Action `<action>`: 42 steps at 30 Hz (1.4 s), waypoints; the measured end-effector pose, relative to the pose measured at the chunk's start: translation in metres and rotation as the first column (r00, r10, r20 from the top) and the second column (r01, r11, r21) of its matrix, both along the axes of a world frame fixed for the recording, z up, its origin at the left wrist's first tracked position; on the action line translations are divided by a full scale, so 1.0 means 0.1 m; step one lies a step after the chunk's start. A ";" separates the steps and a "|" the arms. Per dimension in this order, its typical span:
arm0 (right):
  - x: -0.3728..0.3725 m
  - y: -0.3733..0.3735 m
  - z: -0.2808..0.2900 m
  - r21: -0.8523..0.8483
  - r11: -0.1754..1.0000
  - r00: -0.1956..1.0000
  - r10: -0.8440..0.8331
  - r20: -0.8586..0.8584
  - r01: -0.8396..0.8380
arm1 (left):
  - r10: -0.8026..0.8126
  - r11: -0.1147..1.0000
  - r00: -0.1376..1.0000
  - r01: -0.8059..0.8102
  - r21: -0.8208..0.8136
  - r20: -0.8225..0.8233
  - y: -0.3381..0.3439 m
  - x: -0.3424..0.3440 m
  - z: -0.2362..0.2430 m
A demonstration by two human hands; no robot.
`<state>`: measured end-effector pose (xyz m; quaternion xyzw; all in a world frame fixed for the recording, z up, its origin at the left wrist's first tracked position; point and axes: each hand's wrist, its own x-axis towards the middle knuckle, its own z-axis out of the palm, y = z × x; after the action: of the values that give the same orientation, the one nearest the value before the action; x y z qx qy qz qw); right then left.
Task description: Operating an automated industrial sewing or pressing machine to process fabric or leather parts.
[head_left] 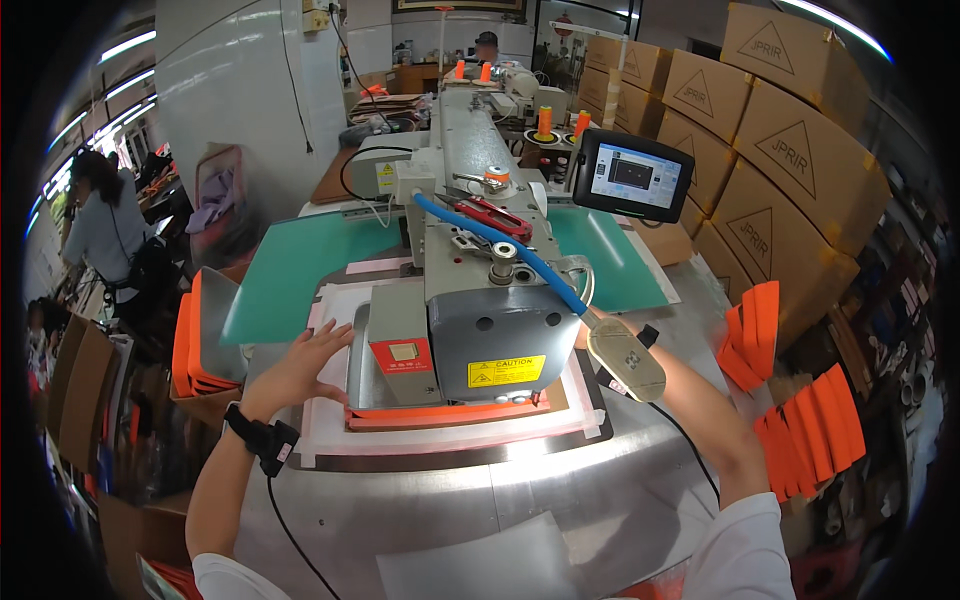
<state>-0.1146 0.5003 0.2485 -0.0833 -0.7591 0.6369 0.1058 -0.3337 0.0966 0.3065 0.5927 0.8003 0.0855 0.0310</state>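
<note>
My left hand [305, 365] has its fingers spread on the left edge of a white, tape-edged frame [325, 420], beside the gray sewing machine head [480, 330] with its red switch box [393, 355]. Orange pieces [440, 415] lie inside the frame, partly under the machine. My right hand [582, 338] reaches behind the machine's right side, its fingers hidden. Just above my right wrist is a beige oblong piece [627, 365] at the end of a blue tube [500, 245]. Green plastic sheets [270, 280] flank the machine.
Orange pieces stand stacked at left [190, 335] and right [810, 430]. A screen [633, 175], thread cones [544, 123] and cardboard boxes [780, 150] are behind at right. A translucent sheet [470, 565] lies on the metal table [380, 500]. One person [110, 225] stands left; another [487, 50] is at the back.
</note>
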 end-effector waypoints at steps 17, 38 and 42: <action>-0.25 0.29 -0.53 -0.222 0.972 0.995 0.065 -0.077 -0.081 | 0.216 0.975 0.968 -0.206 -0.090 0.129 0.08 0.10 0.07; -0.62 0.41 1.02 0.387 0.913 0.990 -0.139 0.001 0.128 | 0.848 0.530 0.502 -0.817 -0.227 0.171 -1.40 0.44 -0.69; -0.83 0.47 0.97 0.467 0.860 0.975 -0.142 -0.173 0.208 | 0.802 0.573 0.542 -0.817 -0.066 0.251 -1.71 0.46 -0.94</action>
<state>-0.1977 0.5473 0.3453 -0.0805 -0.8741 0.4198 0.2308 -0.2876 -0.0745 0.2129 0.1411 0.9692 0.1886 0.0723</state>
